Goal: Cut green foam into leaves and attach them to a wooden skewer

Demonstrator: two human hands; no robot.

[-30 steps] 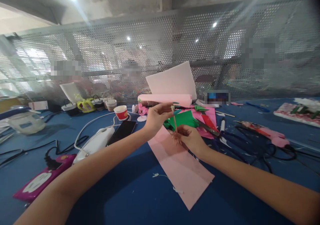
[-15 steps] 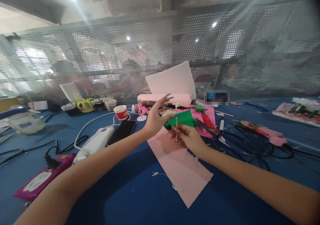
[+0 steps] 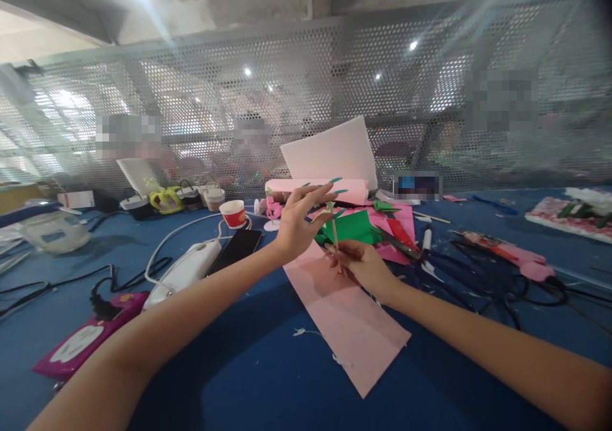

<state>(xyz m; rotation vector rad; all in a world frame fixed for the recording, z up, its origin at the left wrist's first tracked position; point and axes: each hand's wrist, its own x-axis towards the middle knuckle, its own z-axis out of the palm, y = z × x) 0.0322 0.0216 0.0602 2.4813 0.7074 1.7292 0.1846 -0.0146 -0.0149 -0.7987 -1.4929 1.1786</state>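
Note:
A thin pale stick (image 3: pixel 335 234) stands nearly upright above a pink sheet (image 3: pixel 356 329), with a small light green piece at its top. My right hand (image 3: pixel 366 266) is closed around the lower part of the stick. Beside the stick's top is my left hand (image 3: pixel 302 219), its fingers spread and its thumb near the light green piece; whether they touch is unclear. Green paper (image 3: pixel 354 227) lies just behind my hands, and scissors (image 3: pixel 399 245) rest to its right on pink and red paper.
Left of my hands are a black phone (image 3: pixel 235 251), a white power bank (image 3: pixel 184 271), a red cup (image 3: pixel 233 215) and a magenta power strip (image 3: pixel 86 342). A pink glue gun (image 3: pixel 511 255) with cables lies right. White foam sheets (image 3: pixel 332 153) lean behind.
My left hand's thumb and fingers have shifted slightly closer around the top of the stick. The stick leans a little more to the left. The view has moved slightly.

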